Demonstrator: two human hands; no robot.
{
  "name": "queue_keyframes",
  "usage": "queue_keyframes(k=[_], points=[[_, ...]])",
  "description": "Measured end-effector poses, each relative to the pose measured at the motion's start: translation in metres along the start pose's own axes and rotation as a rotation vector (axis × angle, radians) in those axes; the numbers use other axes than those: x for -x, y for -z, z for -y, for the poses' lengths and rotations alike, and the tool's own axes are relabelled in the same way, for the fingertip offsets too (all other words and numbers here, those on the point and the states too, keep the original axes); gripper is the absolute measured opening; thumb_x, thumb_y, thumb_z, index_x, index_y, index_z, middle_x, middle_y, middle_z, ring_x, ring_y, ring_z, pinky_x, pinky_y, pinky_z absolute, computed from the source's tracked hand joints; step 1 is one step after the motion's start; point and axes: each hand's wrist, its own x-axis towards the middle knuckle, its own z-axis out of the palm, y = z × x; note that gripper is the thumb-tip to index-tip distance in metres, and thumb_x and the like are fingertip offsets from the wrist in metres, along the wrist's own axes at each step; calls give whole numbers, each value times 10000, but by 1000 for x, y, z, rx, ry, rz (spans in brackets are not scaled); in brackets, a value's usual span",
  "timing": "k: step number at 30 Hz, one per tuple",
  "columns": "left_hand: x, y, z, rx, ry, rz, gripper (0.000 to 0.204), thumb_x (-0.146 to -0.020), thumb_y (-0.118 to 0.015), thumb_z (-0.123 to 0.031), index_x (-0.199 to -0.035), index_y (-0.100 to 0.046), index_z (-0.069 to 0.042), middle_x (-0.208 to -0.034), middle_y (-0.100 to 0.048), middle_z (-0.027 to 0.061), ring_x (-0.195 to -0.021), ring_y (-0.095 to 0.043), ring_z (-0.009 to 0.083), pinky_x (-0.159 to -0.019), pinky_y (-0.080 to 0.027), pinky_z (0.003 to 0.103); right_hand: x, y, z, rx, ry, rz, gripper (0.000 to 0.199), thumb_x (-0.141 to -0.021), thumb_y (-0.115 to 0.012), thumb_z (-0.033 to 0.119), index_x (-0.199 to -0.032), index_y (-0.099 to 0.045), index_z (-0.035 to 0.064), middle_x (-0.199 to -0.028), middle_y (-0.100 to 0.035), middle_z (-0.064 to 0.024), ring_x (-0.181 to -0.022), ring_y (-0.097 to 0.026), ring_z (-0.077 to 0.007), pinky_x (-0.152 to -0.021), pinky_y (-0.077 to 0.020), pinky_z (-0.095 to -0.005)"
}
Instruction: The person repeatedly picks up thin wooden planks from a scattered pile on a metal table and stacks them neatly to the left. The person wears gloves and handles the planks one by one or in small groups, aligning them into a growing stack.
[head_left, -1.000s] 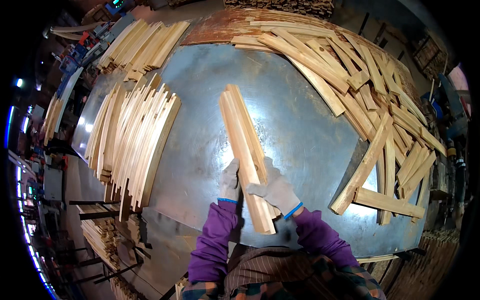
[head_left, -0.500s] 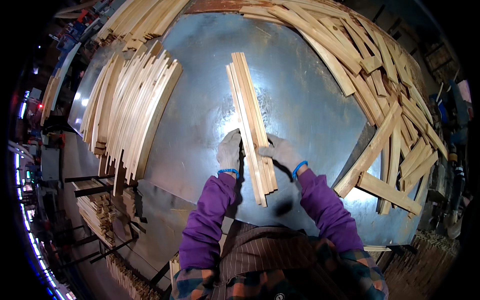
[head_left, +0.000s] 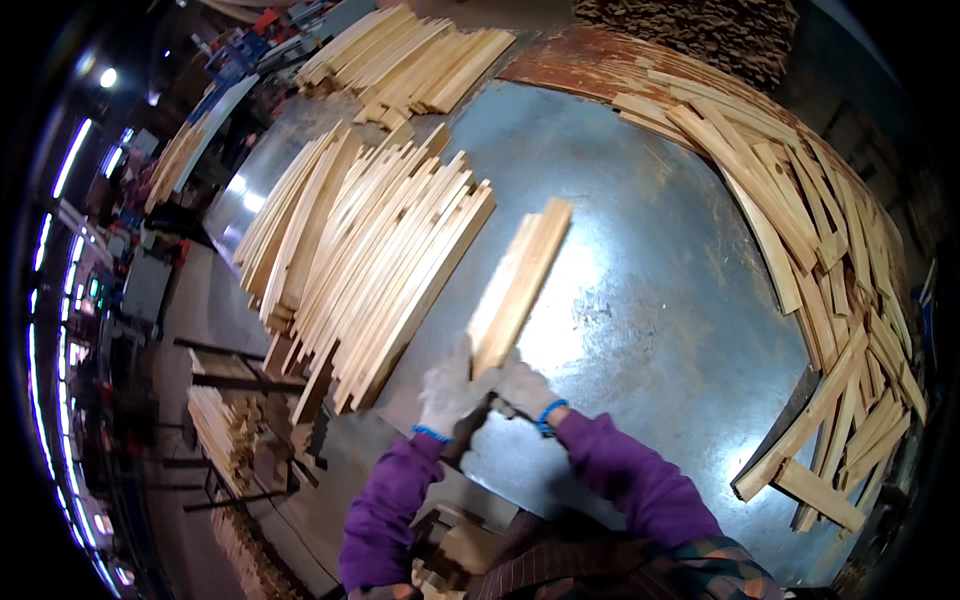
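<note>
A small bundle of wooden strips [head_left: 522,285] lies lengthwise ahead of me, its far end tilted to the right. My left hand [head_left: 450,395], in a pale glove, closes around its near end from the left side. On the opposite side my right hand [head_left: 522,388], gloved too, grips the same end; its fingers are partly hidden and slightly blurred. To the left of the bundle rests a wide row of wooden strips [head_left: 380,270] set side by side, with a gap of metal tabletop [head_left: 660,290] between them.
A jumbled heap of wooden strips [head_left: 835,260] covers the table's right side. More strips [head_left: 420,65] are laid out at the far left. Beyond the near left edge stands a dark metal rack [head_left: 230,380] with wood on it.
The bundle has swung from leaning left to leaning right, with both hands still on it nearer its close end. My view has turned, and the row of strips appears closer to the hands.
</note>
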Motion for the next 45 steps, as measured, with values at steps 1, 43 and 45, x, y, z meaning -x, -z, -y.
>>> queue_keyframes(k=[1,43,45], points=[[-4,20,15,-85,-47,-26,786,-877,-697,-476,-1404,-460,56,-1240,-617,353,-1149,-620,494,-961,-495,534,-15,-13,16,-24,45,25,524,-881,-688,442,-936,-646,-77,-747,-715,-200,-660,-726,-298,-632,-571,-419],[68,-203,-365,972,-95,825,715,-883,-743,-458,-1326,-574,77,-984,-691,170,-843,-710,270,-786,-610,381,634,377,-371,1012,-714,-891,626,-926,-652,193,-1524,-469,156,-1118,-695,-75,-1044,-666,-271,-959,-502,-409],[81,-187,-366,1040,-84,714,711,-897,-739,-464,-1347,-572,61,-1032,-682,160,-917,-689,266,-835,-585,381,610,372,-276,729,-671,-943,655,-925,-678,295,-1518,-463,120,-1104,-704,-102,-1010,-687,-300,-905,-530,-440]])
